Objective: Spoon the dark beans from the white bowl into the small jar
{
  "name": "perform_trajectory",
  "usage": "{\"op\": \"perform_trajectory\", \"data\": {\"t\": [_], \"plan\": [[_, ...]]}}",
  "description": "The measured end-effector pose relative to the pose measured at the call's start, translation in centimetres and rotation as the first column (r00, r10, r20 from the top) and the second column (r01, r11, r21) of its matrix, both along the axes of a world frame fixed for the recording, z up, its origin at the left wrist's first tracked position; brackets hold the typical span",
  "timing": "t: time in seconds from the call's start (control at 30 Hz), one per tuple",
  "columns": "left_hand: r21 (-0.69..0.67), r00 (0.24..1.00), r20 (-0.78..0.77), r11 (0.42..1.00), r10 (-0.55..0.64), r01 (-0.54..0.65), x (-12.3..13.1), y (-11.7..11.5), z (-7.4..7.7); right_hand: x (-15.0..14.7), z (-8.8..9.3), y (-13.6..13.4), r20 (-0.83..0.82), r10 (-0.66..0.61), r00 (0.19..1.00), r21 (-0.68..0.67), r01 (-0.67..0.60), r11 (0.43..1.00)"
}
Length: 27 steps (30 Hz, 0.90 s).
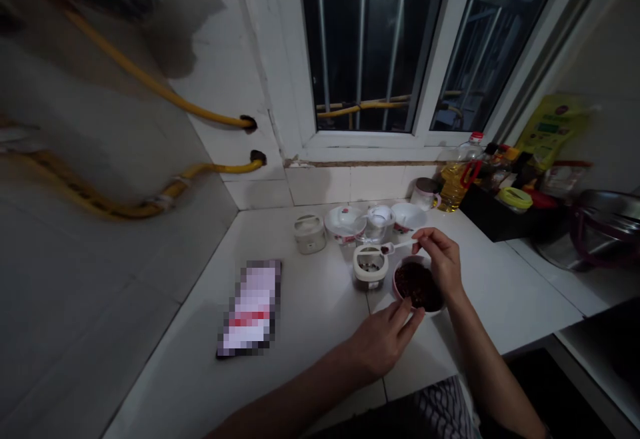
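My right hand (443, 259) pinches the handle of a small white spoon (397, 246), whose bowl hovers over an open white jar (370, 267) with dark contents. My left hand (387, 336) rests on the counter with its fingers against the near rim of a bowl (419, 286) filled with a dark reddish-brown mixture. The bowl sits just right of the jar, between my two hands.
Behind the jar stand a lidded white jar (309, 233), white bowls (345, 221) and a mug (425, 192). A phone (251, 308) lies on the white counter (310, 332) at left. An oil bottle (457, 179), a condiment tray (505, 216) and a metal pot (595, 226) are at right.
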<state>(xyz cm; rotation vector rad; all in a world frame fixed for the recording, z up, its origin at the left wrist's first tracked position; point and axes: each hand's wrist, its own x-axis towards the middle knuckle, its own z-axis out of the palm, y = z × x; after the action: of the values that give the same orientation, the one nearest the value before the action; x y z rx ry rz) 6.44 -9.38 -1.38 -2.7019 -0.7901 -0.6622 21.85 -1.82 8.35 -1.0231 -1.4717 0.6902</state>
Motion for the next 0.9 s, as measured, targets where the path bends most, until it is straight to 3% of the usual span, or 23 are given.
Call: {"op": "perform_trajectory", "data": {"t": [0.07, 0.13, 0.23, 0.3, 0.43, 0.57, 0.67, 0.8, 0.9], "plan": [[0.005, 1.0, 0.006, 1.0, 0.004, -0.004, 0.1, 0.0, 0.1, -0.9, 0.0, -0.5, 0.222, 0.018, 0.975, 0.18, -0.059, 0.982], [0.008, 1.0, 0.009, 1.0, 0.002, -0.002, 0.1, -0.1, 0.5, -1.6, 0.1, -0.9, 0.471, 0.033, 0.882, 0.315, -0.204, 0.927], [0.004, 1.0, 0.007, 1.0, -0.009, 0.009, 0.1, -0.1, 1.0, -1.7, 0.0, -1.2, 0.647, 0.035, 0.761, 0.365, -0.35, 0.862], [0.004, 1.0, 0.002, 1.0, -0.003, 0.003, 0.2, -0.1, 1.1, -1.2, 0.0, -1.1, 0.607, 0.01, 0.794, 0.381, -0.303, 0.874], [0.013, 1.0, -0.017, 1.0, 0.005, -0.005, 0.2, 0.0, 0.8, 1.4, -0.5, -0.7, 0.4, -0.091, 0.912, 0.301, -0.037, 0.953], [0.023, 1.0, -0.031, 1.0, -0.003, 0.004, 0.0, -0.1, 0.8, 4.5, -1.3, -0.4, 0.39, -0.154, 0.908, 0.16, 0.098, 0.982], [0.025, 0.999, -0.036, 1.0, -0.006, 0.007, -0.2, -0.2, 1.0, 5.5, -1.9, -0.3, 0.468, -0.165, 0.868, 0.155, 0.103, 0.983], [0.001, 0.999, -0.037, 1.0, -0.013, 0.013, -0.2, -0.1, 0.8, 4.8, -2.3, -0.3, 0.599, 0.0, 0.8, 0.073, -0.055, 0.996], [-0.004, 0.999, -0.029, 1.0, -0.019, 0.019, -0.2, -0.1, 0.6, 4.1, -2.5, -0.2, 0.573, 0.043, 0.818, -0.005, -0.049, 0.999]]}}
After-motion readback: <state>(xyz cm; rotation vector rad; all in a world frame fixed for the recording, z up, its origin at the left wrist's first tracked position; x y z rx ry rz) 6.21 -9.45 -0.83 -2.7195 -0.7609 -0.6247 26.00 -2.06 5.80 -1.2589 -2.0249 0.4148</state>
